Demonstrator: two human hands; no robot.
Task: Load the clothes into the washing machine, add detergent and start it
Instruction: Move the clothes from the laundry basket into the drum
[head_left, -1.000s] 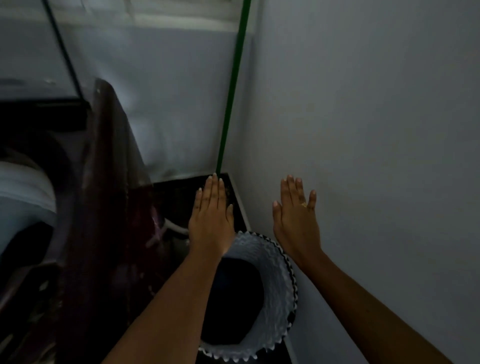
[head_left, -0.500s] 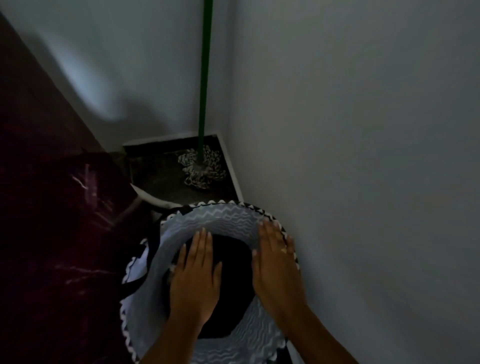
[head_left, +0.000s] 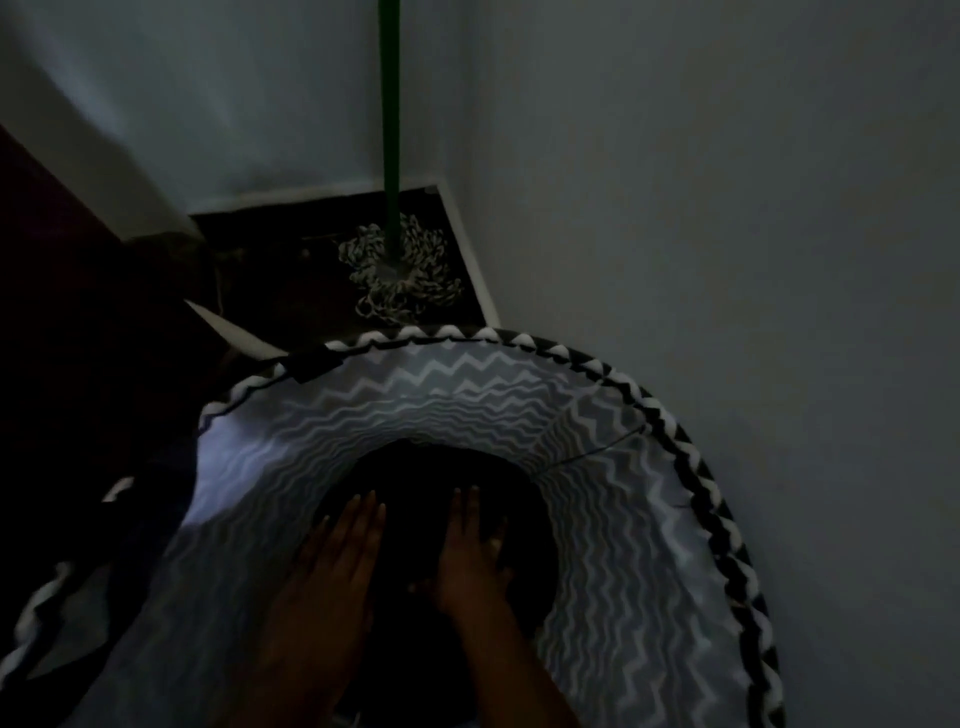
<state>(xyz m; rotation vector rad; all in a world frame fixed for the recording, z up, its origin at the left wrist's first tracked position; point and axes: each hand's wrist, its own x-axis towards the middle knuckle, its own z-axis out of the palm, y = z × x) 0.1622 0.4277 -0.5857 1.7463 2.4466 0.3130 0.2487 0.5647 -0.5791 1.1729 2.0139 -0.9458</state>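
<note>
A round laundry basket (head_left: 613, 519) with a grey zigzag lining and a black-and-white braided rim fills the lower half of the view. Dark clothes (head_left: 431, 473) lie at its bottom, hard to make out in the dim light. Both my hands reach down inside it. My left hand (head_left: 340, 551) has straight fingers laid flat over the dark clothes. My right hand (head_left: 470, 551) lies beside it, fingers extended, also over the clothes. Neither hand grips anything. The washing machine is out of view.
A mop (head_left: 400, 270) with a green handle (head_left: 388, 104) stands in the corner behind the basket. A white wall (head_left: 727, 208) runs close along the right. A dark reddish surface (head_left: 62, 312) stands at the left.
My head has dropped closer to the basket. Both hands have gone from the basket's rim down deep inside, onto the dark clothes.
</note>
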